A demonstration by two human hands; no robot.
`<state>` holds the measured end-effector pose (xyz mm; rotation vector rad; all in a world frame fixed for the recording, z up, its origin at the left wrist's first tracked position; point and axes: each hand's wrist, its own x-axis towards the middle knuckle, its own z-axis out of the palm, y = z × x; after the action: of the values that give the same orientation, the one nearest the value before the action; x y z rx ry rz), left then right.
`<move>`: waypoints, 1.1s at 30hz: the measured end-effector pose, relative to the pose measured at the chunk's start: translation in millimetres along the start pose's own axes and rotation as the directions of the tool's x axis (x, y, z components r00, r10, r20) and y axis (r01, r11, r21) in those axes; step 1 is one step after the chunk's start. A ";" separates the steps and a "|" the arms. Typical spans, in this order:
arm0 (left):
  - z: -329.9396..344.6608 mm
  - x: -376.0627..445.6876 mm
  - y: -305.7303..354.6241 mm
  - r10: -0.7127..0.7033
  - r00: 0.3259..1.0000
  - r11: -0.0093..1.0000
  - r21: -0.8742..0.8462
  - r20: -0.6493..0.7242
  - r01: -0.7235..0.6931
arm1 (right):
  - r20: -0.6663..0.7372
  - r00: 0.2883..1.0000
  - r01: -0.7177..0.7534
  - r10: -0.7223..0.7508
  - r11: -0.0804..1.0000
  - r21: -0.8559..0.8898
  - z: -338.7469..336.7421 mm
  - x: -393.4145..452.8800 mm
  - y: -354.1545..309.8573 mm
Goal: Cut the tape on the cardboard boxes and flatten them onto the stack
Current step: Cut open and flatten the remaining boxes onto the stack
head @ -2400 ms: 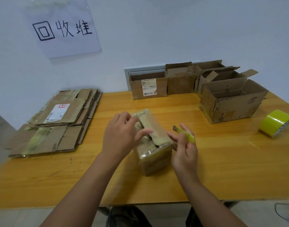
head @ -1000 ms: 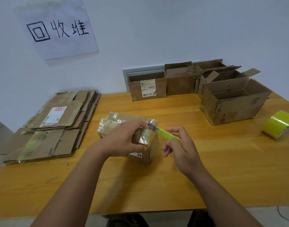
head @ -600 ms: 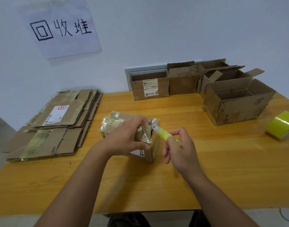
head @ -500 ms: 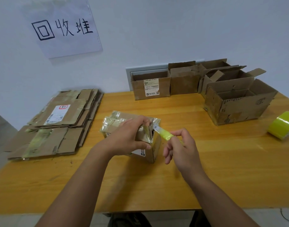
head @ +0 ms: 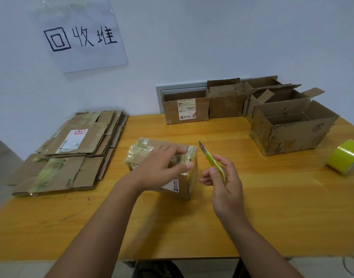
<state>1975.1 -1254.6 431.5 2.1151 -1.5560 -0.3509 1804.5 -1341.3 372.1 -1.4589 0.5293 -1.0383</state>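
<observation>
Head view: paper sign [head: 80, 35] taped to the wall, handwritten in black marker, reads 回收堆.

Stack of flattened cardboard [head: 72, 151] lies at the left end of the table [head: 272, 207], below the sign. Its top sheet carries a white shipping label with a red mark; the print is too small to read.

Taped box [head: 184, 181] stands at table centre, wrapped in glossy yellowish tape over top and sides. White label with a small black logo on its near face; text illegible. Box is closed, contents not visible.

Left hand [head: 162, 169] rests on top of the taped box, fingers curled over its right upper edge and thumb against the side, holding it.

Right hand [head: 222, 177] is just right of the box and not touching it. It pinches a yellow-green utility knife [head: 212, 161], blade out and pointing up and away, tip clear of the box.

Row of open boxes [head: 232, 99] stands against the wall at the back. The leftmost one [head: 186, 107] bears a white label, top line apparently 102-602-12 812; remainder unreadable. Interiors not visible.

Larger open box [head: 292, 129] at right, flaps up, with a cardboard divider across its interior; nothing else visible inside.

Roll of yellow-green tape [head: 344, 157] lies at the right edge of the table, well apart from the hands.
</observation>
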 end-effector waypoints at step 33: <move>11.8 18.3 -5.5 0.062 0.966 0.980 0.197 -0.252 -0.012 | 0.074 0.948 -0.319 0.311 0.911 0.261 -3.4 51.1 -8.2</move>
<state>1979.8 -1273.3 420.1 2.1707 -1.5245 0.0919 1825.1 -1383.4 394.4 -1.1028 0.5566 -0.7936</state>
